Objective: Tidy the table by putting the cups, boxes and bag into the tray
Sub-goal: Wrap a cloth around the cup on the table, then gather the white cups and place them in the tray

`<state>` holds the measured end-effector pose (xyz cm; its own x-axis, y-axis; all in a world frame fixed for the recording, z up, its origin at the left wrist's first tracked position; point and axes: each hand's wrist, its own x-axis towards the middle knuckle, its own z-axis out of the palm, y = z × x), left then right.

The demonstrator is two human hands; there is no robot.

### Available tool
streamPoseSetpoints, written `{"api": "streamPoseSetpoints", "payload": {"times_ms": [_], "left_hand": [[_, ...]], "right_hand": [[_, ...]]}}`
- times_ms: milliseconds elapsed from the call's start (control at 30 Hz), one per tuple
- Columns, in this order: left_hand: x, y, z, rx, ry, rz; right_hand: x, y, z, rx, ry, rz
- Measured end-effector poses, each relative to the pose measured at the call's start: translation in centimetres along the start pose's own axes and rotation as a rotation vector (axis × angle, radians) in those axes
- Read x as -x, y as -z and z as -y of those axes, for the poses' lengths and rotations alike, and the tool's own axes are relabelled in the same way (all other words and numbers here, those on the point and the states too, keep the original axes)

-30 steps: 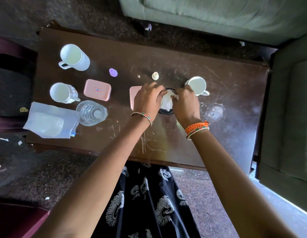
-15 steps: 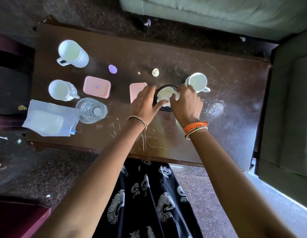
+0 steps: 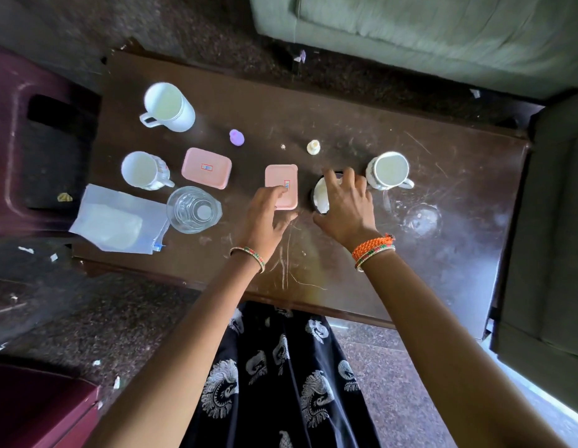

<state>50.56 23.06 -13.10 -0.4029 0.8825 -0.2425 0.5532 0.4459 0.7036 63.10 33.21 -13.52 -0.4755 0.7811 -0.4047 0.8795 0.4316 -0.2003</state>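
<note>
A small dark cup (image 3: 320,198) with something white stuffed inside stands mid-table. My right hand (image 3: 347,205) hovers over its right side with fingers spread, holding nothing. My left hand (image 3: 268,215) is open too, its fingertips on the near edge of a pink box (image 3: 281,181). A second pink box (image 3: 206,168) lies further left. A white cup (image 3: 389,169) stands just right of my right hand. At the left are a tall white mug (image 3: 166,106), a patterned white mug (image 3: 144,169), a clear glass (image 3: 194,209) and a plastic bag (image 3: 116,221).
The dark scratched table (image 3: 313,270) also carries a small purple item (image 3: 236,137), a small cream item (image 3: 313,147) and a clear round thing (image 3: 421,218) at the right. A green sofa (image 3: 442,33) borders the far and right sides, a maroon chair (image 3: 29,140) the left.
Both hands were pressing the white stuff into the dark cup; they have let go and spread. The left hand has shifted left onto the nearer pink box.
</note>
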Motion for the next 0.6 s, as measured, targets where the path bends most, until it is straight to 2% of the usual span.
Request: {"api": "streamPoseSetpoints", "payload": {"times_ms": [200, 333, 467, 600], "left_hand": [[-1.0, 2.2, 1.0, -0.085, -0.078, -0.025], [-0.1, 4.7, 2.3, -0.208, -0.095, -0.173], [2.4, 7.8, 5.6, -0.4, 0.048, -0.248], [3.3, 9.5, 8.8, -0.506, 0.225, -0.103]], "right_hand": [[0.6, -0.2, 0.9, -0.013, -0.064, -0.02], [0.6, 0.2, 1.5, 0.005, -0.118, 0.015], [0.8, 0.5, 2.5, -0.015, -0.175, 0.042], [0.9, 0.6, 3.6, -0.059, -0.243, 0.041]]}}
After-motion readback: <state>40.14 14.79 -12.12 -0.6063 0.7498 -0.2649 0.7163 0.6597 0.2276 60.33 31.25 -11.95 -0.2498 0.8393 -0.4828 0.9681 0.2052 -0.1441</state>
